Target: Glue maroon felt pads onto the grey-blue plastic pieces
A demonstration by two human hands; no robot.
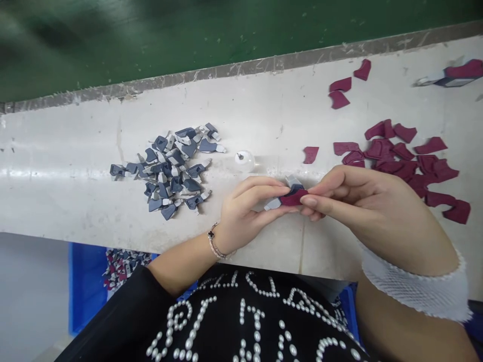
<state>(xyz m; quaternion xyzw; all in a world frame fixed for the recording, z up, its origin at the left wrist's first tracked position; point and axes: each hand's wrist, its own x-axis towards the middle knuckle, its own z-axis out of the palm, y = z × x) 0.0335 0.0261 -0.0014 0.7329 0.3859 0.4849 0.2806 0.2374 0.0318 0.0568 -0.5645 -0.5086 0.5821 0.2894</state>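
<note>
Fingers of my left hand (249,203) close around a navy-and-grey plastic part (295,186), whose pale grey ends stick out above and to the left. A maroon plastic piece (292,197) lies against the part's face. With thumb and forefinger, my right hand (350,196) pinches that maroon piece at its right end. Whether it is fully seated cannot be made out. Left of my hands lies a heap of navy-and-grey parts (175,168). Loose maroon pieces (407,166) are scattered around and beyond my right hand, and a single maroon piece (310,155) rests just above my fingers.
A small clear round object with a dark tip (244,160) stands on the white table (68,201). An assembled part with maroon on it (458,73) lies far right. A blue bin (86,286) of mixed parts sits below the table's left front edge. Green surface (226,35) runs behind.
</note>
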